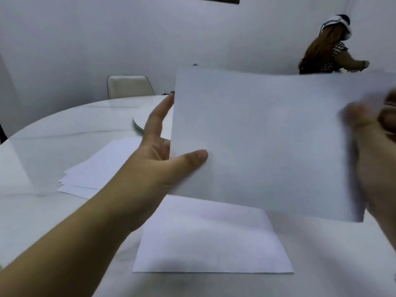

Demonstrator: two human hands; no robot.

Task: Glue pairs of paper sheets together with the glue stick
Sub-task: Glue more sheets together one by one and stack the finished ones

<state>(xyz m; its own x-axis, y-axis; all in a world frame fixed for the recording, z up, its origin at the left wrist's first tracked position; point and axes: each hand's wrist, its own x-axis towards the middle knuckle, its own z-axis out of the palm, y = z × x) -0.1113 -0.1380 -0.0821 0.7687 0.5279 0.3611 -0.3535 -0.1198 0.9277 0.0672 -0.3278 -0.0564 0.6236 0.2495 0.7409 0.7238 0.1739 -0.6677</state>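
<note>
White rectangular paper sheet (267,136) is up in the air, held at both short ends. Our left hand (162,155) pinches its left edge, thumb on the near face, fingers straight behind. Our right hand (372,142) is blurred; it seems to grip the right edge, but we cannot tell how the fingers lie. A second white sheet (212,239) lies flat on the glossy white round table (64,129), right below. A loose stack of white sheets (100,168) sits to the left. No glue stick in view. We judge this the placing step: next, line up the edges over the flat sheet, lower, and press.
</note>
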